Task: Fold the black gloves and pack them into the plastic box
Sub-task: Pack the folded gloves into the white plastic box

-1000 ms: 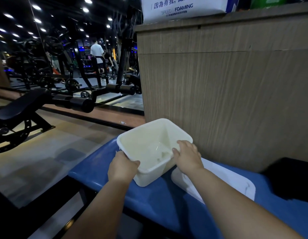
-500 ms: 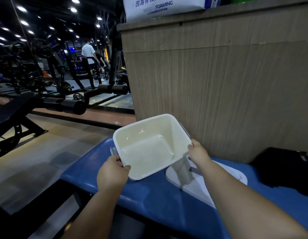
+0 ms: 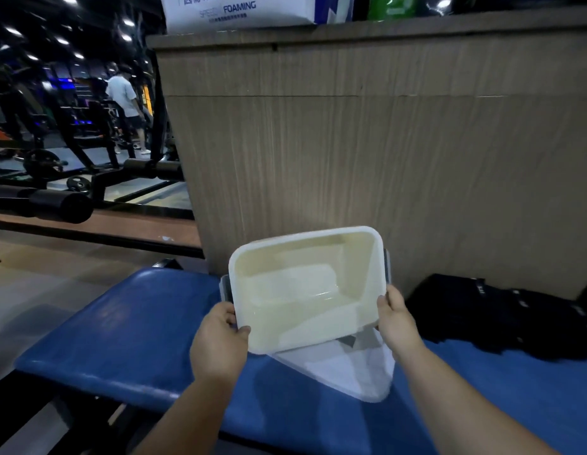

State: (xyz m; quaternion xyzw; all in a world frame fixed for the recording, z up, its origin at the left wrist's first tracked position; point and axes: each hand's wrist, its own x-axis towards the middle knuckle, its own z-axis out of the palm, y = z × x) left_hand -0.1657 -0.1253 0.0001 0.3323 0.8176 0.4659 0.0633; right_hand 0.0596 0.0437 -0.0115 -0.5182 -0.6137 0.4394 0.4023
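Note:
An empty white plastic box [image 3: 305, 287] is held above the blue bench, tipped so its opening faces me. My left hand [image 3: 219, 346] grips its near left corner, thumb over the rim. My right hand [image 3: 397, 323] holds its right side near the grey clip. The black gloves [image 3: 502, 316] lie in a dark heap on the bench at the right, against the wooden panel. Under the box lies the white lid [image 3: 348, 369], flat on the bench.
The blue padded bench [image 3: 121, 333] runs from left to right under my arms. A tall wooden counter panel [image 3: 351, 152] stands right behind it. Gym machines and a standing person [image 3: 124, 106] fill the far left, with bare floor between.
Both hands have lifted the box off the bench, turned it square to me and tipped its opening toward me. It now hangs over the lid, farther right.

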